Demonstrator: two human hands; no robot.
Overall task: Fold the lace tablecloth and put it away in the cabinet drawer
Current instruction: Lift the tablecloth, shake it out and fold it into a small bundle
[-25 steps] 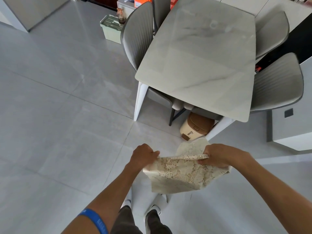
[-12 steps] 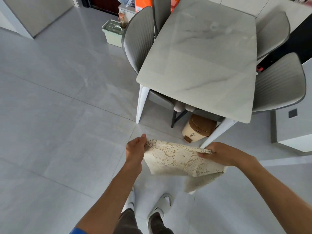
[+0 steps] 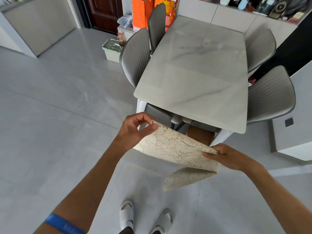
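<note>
At the bottom of the frame we see our two white shoes (image 3: 126,215) planted on a pale grey tiled floor (image 3: 50,132), which runs across the whole left half of the view. A blue band (image 3: 63,224) circles our left forearm in the lower left corner.

Just above the shoes, in the lower centre, we hold the lace tablecloth (image 3: 175,147) in the air, clear of the floor and short of the table. Our left hand (image 3: 135,129) pinches its upper corner between thumb and fingertips; our right hand (image 3: 226,157) grips the opposite edge, lower and to the right. The hands are well apart, the cloth stretched between them, and a folded layer droops beneath the right-hand side.

Directly beyond the cloth stands a marble-topped table (image 3: 199,73) with white legs, filling the centre and right of the frame. A brown-lidded bin (image 3: 200,135) sits under its near end, partly hidden by the tabletop and the cloth. Grey chairs (image 3: 136,56) are tucked in along the table's left side, and two more line the right.

Farther off, upper centre, a pale green box (image 3: 112,49) rests on the floor beside the chairs, with orange bags (image 3: 140,12) behind it and a dark wooden door (image 3: 103,12) to their left. A low grey cabinet (image 3: 236,19) runs along the top right, its top crowded with bottles and small objects too blurred for us to name
</note>
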